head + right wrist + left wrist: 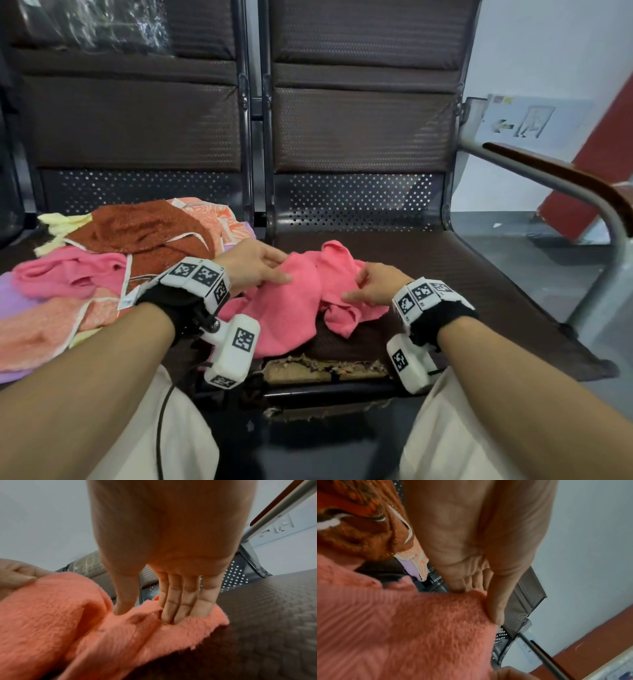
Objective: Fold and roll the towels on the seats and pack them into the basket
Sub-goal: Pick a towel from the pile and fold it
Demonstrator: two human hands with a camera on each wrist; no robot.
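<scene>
A crumpled pink towel lies on the right seat, its near part hanging toward the front edge. My left hand is at the towel's left top edge; in the left wrist view the thumb lies on the towel and the fingers go behind its edge, so the left hand pinches it. My right hand is on the towel's right side. Its thumb and straight fingers dig into the towel, with cloth puckered between them. No basket is in view.
The left seat holds a loose pile of towels: rust brown, pink, peach, pale yellow. A metal armrest with a wooden top borders the right seat. The right seat's front edge is torn.
</scene>
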